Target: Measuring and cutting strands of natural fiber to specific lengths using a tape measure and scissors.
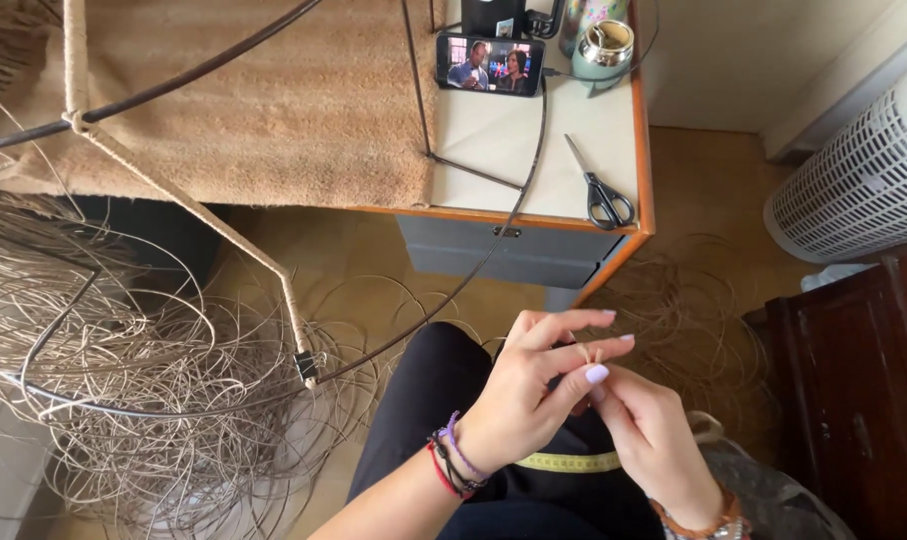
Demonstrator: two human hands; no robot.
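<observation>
My left hand point(538, 385) and my right hand point(653, 430) meet above my lap and pinch a thin tan cane strand point(586, 352) between the fingertips. A short end of it pokes up between the left thumb and forefinger. A dark wire frame point(223, 60), partly wrapped in pale cane, arches across the left. A small black clip point(307, 368) pinches the end of the wrapped rod. A yellow measuring tape point(571, 462) lies over my dark trousers under the hands.
Loose coils of cane point(133, 390) pile on the floor at left and right. On the white desk point(503, 150) lie scissors point(598, 190), a phone point(489, 64) showing a video, and a cup point(603, 48). A tan rug point(273, 110), a white mesh basket point(863, 170) and a dark wooden cabinet point(863, 400) surround me.
</observation>
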